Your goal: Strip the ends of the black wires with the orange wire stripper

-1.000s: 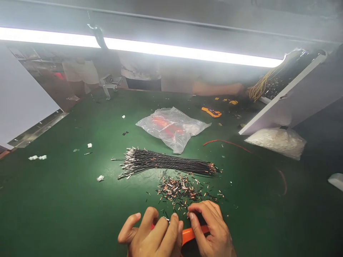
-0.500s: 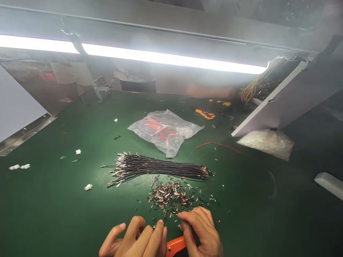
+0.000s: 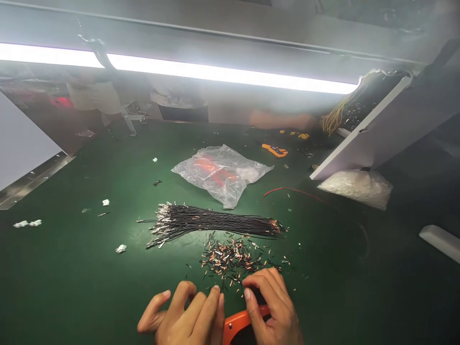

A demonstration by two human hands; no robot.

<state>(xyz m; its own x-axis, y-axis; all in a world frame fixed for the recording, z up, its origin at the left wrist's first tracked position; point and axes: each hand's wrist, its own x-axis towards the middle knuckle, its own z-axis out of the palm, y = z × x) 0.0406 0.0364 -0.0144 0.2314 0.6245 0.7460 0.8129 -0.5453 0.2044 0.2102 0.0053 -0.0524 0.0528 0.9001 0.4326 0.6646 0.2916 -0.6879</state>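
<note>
My left hand is at the lower middle, thumb and forefinger pressed together and the other fingers curled. What they pinch is hidden. To its right, my right hand is curled, with thumb and forefinger tips close together; I cannot make out what is between them. An orange tool handle shows between the hands and runs behind the right thumb. Just beyond the fingertips lies a scattered pile of short black and copper-coloured wire offcuts. Behind it rests a bundle of black wires with silvery terminals at the left and copper ends at the right.
A clear plastic bag with orange-red contents lies beyond the wires. Farther back is a yellow-orange tool. A red wire and a whitish bag lie at the right, near a slanted white panel. A lamp spans above.
The right thumb and forefinger have shifted slightly up, and more of the orange handle shows behind them. The left hand has moved slightly. The wire bundle and offcuts look unchanged.
</note>
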